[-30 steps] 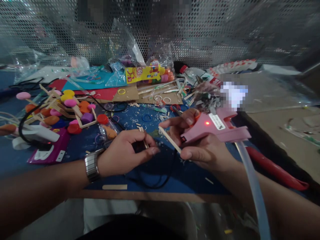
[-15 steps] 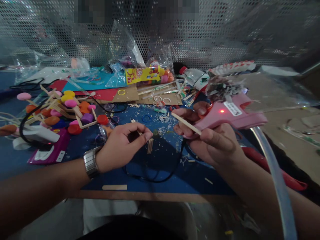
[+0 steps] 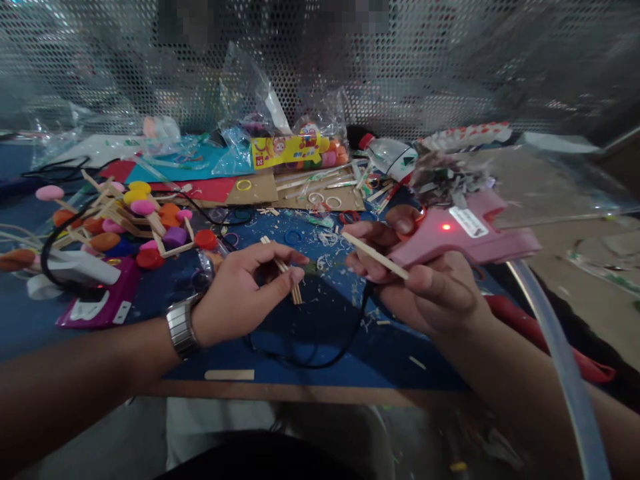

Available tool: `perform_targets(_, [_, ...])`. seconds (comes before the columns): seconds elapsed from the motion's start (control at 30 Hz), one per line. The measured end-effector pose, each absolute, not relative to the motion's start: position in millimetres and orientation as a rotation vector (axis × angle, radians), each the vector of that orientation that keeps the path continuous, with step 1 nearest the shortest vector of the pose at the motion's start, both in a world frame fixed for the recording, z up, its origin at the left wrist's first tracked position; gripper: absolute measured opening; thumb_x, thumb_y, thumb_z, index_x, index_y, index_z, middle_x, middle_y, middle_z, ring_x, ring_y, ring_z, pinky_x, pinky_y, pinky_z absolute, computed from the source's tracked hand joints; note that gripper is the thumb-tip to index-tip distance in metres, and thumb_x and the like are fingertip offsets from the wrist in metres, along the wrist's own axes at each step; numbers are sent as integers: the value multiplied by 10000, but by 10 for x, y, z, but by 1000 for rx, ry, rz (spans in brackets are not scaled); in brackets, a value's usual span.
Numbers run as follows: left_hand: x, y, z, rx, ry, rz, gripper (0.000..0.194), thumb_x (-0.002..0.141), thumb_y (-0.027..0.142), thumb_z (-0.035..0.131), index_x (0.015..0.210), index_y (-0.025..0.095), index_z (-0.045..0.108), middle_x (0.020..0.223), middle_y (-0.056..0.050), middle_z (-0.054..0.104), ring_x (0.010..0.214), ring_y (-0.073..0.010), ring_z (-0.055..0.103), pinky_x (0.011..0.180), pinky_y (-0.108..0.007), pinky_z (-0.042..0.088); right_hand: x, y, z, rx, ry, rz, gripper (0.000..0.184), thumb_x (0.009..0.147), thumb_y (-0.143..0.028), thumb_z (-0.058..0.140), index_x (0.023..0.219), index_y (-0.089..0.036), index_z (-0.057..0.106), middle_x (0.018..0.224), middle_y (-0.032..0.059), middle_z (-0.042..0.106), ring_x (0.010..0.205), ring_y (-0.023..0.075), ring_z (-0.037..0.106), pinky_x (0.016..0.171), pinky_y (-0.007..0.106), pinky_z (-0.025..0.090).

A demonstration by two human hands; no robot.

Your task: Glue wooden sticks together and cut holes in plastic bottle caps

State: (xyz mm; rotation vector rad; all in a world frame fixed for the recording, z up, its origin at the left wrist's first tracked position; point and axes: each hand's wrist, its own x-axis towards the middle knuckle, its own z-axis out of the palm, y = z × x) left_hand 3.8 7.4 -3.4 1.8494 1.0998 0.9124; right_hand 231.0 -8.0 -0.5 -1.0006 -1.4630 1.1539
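Note:
My left hand point(image 3: 245, 287), wearing a metal watch, is closed around a small bundle of thin wooden sticks point(image 3: 296, 292) just above the blue mat. Parts of the bundle are hidden by my fingers. My right hand point(image 3: 435, 287) grips a pink hot glue gun point(image 3: 425, 237) with a lit red light. A long translucent glue stick point(image 3: 555, 353) trails from the gun's rear. Between the thumb and fingers of the same hand is a flat wooden craft stick point(image 3: 375, 255), tilted down to the right. The two hands are apart.
Left lies a structure of sticks and coloured clay balls point(image 3: 143, 207), beside a purple power block point(image 3: 107, 297). A black cable point(image 3: 320, 365) loops between my hands. A loose craft stick point(image 3: 230, 375) lies near the front edge. Behind are a clay bag point(image 3: 290, 152) and plastic bottle point(image 3: 387, 157).
The stick bundle in my left hand has turned slightly, and its lower end shifted a little left. The glue gun and craft stick in my right hand have moved slightly right and down.

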Motion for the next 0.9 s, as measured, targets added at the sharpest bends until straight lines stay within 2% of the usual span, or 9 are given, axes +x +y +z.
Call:
perform_targets(0.1, [29,63,-34,1834,1072,892,296,876,395,708,1048,159,755,888,-75,751,695,-150,608,600,-258,465,2328,-108,-54,-939,-1484,1262,533,701,-747,709,964,-321,526,1019,65,712,722,253,578,709,482,526])
perform_targets(0.23, [23,38,-29,1799,953,838,351,850,419,750,1091,165,758,953,-83,745,758,-164,639,644,-266,491,2271,-139,-17,-913,-1418,1327,620,623,-635,865,879,-307,406,1037,22,702,649,197,565,649,417,525])
perform_targets(0.37, [29,8,-13,1749,856,820,287,840,393,770,1000,156,766,896,-72,741,803,-177,660,734,-284,521,2190,-158,38,-851,-1458,1366,661,616,-482,934,855,-293,348,1076,0,712,623,151,547,611,356,506])
perform_targets(0.5, [55,16,0,1627,816,804,224,867,385,742,915,168,767,872,-62,750,799,-170,664,734,-274,521,2158,-166,26,-830,-1456,1390,661,602,-432,954,851,-287,359,1053,3,692,647,138,536,608,332,504])
perform_targets(0.67, [67,76,-16,1402,705,711,326,819,471,792,809,151,733,878,-59,755,824,-158,675,809,-288,533,2120,-162,-16,-789,-1412,1428,683,569,-407,975,851,-276,367,1037,14,679,659,119,521,595,297,491])
perform_targets(0.8, [46,101,-52,1257,705,692,385,756,484,847,751,136,683,777,-11,694,724,-99,596,756,-250,492,2094,-157,-16,-760,-1403,1411,670,551,-309,990,837,-270,386,1018,-4,683,622,100,492,569,281,466])
perform_targets(0.9, [35,103,-64,1224,705,686,364,756,457,857,760,138,682,769,3,667,724,-89,573,735,-236,463,2102,-159,-14,-757,-1388,1447,657,552,-247,986,839,-271,396,1043,-4,693,632,106,493,580,291,464])
